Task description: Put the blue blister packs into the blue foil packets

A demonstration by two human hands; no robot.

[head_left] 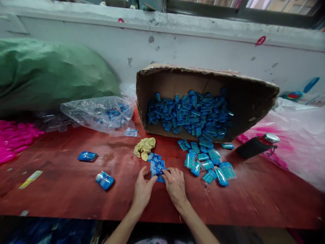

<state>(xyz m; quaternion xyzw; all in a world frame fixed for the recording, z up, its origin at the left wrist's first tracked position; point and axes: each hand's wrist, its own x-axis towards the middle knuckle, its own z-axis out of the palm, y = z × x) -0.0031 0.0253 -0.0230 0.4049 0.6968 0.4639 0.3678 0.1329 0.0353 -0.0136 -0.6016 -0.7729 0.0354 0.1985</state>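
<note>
Several flat blue printed packets (157, 165) lie in a small overlapping stack at the middle of the red table. My left hand (143, 187) is at the stack's lower left, thumb and index finger apart, its thumb tip close to the packets' edge. From the right, my right hand (174, 183) rests its bent fingertips on the near packets; whether it grips one is hidden. A crumpled yellowish bundle (144, 148) lies just beyond the stack. To the right is a loose pile of blue-green packs (208, 164). Two filled blue packets (105, 180) lie apart on the left.
A cardboard box (254, 101) on its side holds many blue packs. Behind on the left are a clear bag (88, 112) and a green sack (50, 71). A black bottle (254, 146) leans at the right, by pink items in plastic; more pink pieces (17, 135) lie far left.
</note>
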